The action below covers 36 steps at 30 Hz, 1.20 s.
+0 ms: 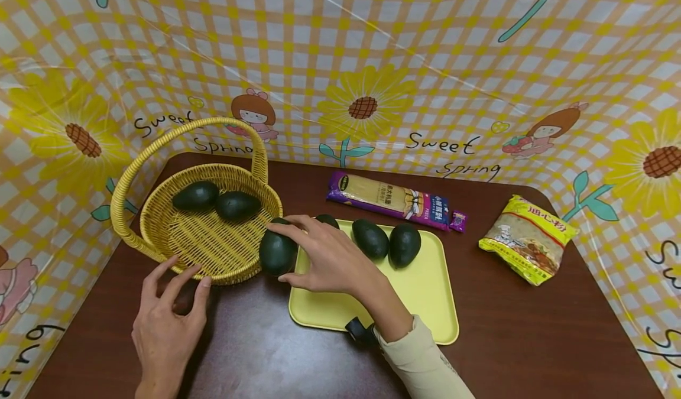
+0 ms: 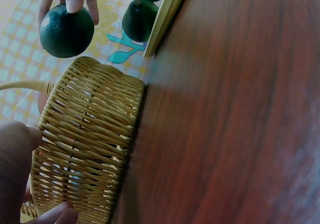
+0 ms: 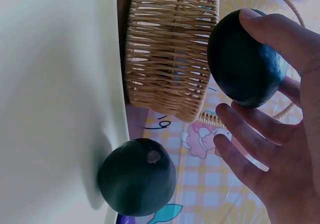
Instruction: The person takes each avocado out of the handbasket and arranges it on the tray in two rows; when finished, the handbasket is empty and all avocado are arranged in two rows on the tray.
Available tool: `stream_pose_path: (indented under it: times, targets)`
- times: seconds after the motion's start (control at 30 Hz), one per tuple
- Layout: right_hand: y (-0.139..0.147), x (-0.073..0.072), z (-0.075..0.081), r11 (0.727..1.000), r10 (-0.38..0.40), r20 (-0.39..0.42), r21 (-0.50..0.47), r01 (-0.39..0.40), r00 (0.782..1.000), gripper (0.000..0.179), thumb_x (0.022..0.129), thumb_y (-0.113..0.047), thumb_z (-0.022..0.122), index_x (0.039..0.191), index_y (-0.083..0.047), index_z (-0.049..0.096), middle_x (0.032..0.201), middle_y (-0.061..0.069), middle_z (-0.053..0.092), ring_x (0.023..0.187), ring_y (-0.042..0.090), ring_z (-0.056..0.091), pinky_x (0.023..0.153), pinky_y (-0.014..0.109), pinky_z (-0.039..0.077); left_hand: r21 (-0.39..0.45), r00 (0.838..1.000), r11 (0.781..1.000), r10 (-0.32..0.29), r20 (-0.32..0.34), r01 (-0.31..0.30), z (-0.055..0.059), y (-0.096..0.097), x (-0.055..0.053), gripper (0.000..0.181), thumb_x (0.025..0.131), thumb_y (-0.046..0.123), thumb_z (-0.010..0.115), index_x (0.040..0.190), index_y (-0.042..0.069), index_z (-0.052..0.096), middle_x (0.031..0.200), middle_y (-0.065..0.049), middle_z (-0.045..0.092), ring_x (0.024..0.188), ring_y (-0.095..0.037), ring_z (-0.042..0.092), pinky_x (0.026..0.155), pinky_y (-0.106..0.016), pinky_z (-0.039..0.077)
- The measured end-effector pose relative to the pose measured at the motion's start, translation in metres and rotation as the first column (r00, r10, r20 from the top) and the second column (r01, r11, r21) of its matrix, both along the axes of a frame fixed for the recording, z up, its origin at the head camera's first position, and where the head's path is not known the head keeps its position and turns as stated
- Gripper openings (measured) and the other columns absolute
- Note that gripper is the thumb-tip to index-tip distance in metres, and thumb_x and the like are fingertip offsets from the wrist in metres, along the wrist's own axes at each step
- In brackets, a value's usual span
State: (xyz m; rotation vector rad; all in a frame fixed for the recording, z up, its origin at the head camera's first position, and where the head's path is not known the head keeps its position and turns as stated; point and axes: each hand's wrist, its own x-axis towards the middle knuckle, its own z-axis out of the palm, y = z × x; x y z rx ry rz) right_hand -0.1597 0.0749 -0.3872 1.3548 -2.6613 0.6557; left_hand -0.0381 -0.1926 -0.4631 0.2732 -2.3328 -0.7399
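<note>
A dark green avocado (image 1: pixel 278 249) is pinched between the thumb and fingers of my right hand (image 1: pixel 332 260). It is raised beside the right rim of the yellow wicker basket (image 1: pixel 213 278), between basket and tray. Two avocados (image 1: pixel 237 206) lie inside the basket toward its back. My left hand (image 1: pixel 169 316) has its fingers spread, with fingertips at the basket's near rim; in the left wrist view its thumb (image 2: pixel 20 139) lies against the wicker edge. On the pale yellow tray (image 1: pixel 420 304) are more avocados (image 1: pixel 405 245), one partly hidden behind my right hand.
A purple pack of pasta (image 1: pixel 388 198) lies behind the tray, with a small purple sachet (image 1: pixel 458 221) at its right end. A yellow noodle bag (image 1: pixel 528 239) is at the right. The basket's tall handle (image 1: pixel 175 136) arches over it. Checked cloth (image 1: pixel 367 50) surrounds the dark wooden table (image 1: pixel 511 340).
</note>
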Motion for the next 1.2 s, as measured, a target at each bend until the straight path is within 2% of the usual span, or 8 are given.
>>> stream_pose_path:
  times: [0.2,0.47,0.73,1.03,1.2]
  targets:
    - [0.007,0.004,-0.002,1.0,-0.014,-0.006,0.025,0.014,1.0,0.09,0.085,-0.046,0.092,0.161,-0.027,0.05,0.154,0.012,0.057,0.126,0.033,0.067,0.101,0.052,0.055,0.003,1.0,1.0,0.006,0.003,-0.006,0.0,0.0,0.0,0.028,0.094,0.026,0.086,0.121,0.019,0.084,0.148,-0.007,0.064,0.062,-0.026,0.068,0.048,-0.037,0.045]
    - [0.015,0.006,-0.005,0.998,-0.032,-0.016,0.051,0.033,0.999,0.087,0.085,-0.047,0.091,0.161,-0.028,0.051,0.154,0.012,0.057,0.126,0.034,0.067,0.094,0.051,0.057,0.003,1.0,1.0,0.01,0.002,-0.01,0.0,0.0,0.0,0.029,0.093,0.025,0.087,0.121,0.018,0.084,0.147,-0.008,0.064,0.061,-0.025,0.064,0.047,-0.036,0.043]
    - [0.021,0.011,-0.006,0.998,-0.024,-0.028,0.064,0.026,0.999,0.088,0.085,-0.048,0.091,0.161,-0.027,0.05,0.156,0.013,0.057,0.129,0.035,0.067,0.093,0.051,0.058,0.007,1.0,1.0,0.01,0.007,-0.01,-0.001,0.0,0.001,0.03,0.093,0.024,0.087,0.121,0.017,0.084,0.148,-0.008,0.064,0.061,-0.026,0.065,0.047,-0.034,0.043]
    - [0.034,0.017,-0.008,0.995,-0.059,0.035,0.077,0.056,0.998,0.088,0.084,-0.05,0.091,0.161,-0.03,0.051,0.156,0.011,0.057,0.131,0.035,0.065,0.099,0.053,0.056,0.012,1.0,1.0,0.001,-0.011,-0.001,0.0,0.001,0.0,0.03,0.092,0.023,0.088,0.121,0.017,0.084,0.147,-0.009,0.064,0.061,-0.026,0.062,0.047,-0.035,0.042]
    - [0.04,0.018,-0.011,0.996,-0.057,0.039,0.068,0.054,0.998,0.088,0.084,-0.047,0.092,0.16,-0.028,0.052,0.154,0.011,0.058,0.124,0.034,0.069,0.094,0.05,0.057,0.015,1.0,1.0,-0.003,-0.013,0.003,0.001,0.0,0.0,0.029,0.092,0.023,0.087,0.121,0.017,0.084,0.147,-0.008,0.064,0.062,-0.027,0.062,0.046,-0.035,0.042]
